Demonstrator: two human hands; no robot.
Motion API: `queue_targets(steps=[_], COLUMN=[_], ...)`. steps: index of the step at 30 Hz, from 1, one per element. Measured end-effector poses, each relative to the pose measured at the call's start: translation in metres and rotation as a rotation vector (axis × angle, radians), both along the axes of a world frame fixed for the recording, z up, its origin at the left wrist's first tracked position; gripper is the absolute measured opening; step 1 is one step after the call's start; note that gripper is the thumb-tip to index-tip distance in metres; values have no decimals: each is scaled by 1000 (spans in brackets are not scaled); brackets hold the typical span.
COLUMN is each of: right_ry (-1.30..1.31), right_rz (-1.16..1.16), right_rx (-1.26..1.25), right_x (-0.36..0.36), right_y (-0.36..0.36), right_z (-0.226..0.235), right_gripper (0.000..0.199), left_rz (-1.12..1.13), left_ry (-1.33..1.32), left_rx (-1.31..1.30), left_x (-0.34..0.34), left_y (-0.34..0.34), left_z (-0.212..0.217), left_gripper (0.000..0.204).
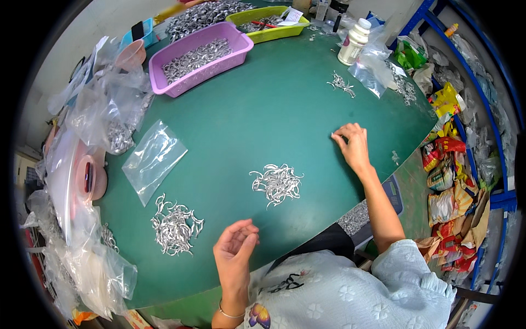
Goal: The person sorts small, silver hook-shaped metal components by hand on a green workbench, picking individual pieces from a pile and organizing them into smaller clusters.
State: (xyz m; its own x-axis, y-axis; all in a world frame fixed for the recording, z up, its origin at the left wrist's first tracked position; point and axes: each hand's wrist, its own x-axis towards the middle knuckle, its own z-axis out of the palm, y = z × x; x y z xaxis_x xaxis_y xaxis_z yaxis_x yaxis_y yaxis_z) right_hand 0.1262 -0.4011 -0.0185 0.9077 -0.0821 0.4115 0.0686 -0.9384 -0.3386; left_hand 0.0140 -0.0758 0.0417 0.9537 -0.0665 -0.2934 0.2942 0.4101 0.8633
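Observation:
My right hand [353, 145] is stretched over the right part of the green table, its thumb and fingertips brought together. Whatever may be between them is too small to make out. Near the front edge, my left hand [235, 247] is loosely curled with the thumb apart from the fingers, and nothing shows in it. A pile of small curved silvery metal pieces [277, 185] lies between my hands. Left of my left hand is a second pile of similar pieces [176, 226]. Farther off, beyond my right hand, sits a small cluster of metal pieces [342, 85].
A flat clear plastic bag [154, 160] lies on the table [246, 115]. At the back stand a purple basin [203, 74] and a yellow-green basin [279, 33] with metal parts. A white bottle [354, 42] stands back right. Bags crowd the left edge; blue shelving [487, 104] rises right.

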Motion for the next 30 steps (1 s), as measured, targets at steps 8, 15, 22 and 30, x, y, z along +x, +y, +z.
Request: queue_targets(steps=[8,15,22,30], right_ry=[20,18,23,58], right_rz=[5,55,66,91], right_rx=[62,115,82,52], right_x=[-12,-17,-19,-12], right_y=[13,24,24,16], right_z=[2,1,1,5], right_gripper=[7,5,5,4], left_rz=[-28,-50,-49,-42], left_ry=[4,9,11,51], left_rx=[8,16,16,15], left_x=[3,1,1,1], left_y=[-4,-3,-2,-3], left_z=[-2,-8,-8,-7], left_gripper=[25,26,26,26])
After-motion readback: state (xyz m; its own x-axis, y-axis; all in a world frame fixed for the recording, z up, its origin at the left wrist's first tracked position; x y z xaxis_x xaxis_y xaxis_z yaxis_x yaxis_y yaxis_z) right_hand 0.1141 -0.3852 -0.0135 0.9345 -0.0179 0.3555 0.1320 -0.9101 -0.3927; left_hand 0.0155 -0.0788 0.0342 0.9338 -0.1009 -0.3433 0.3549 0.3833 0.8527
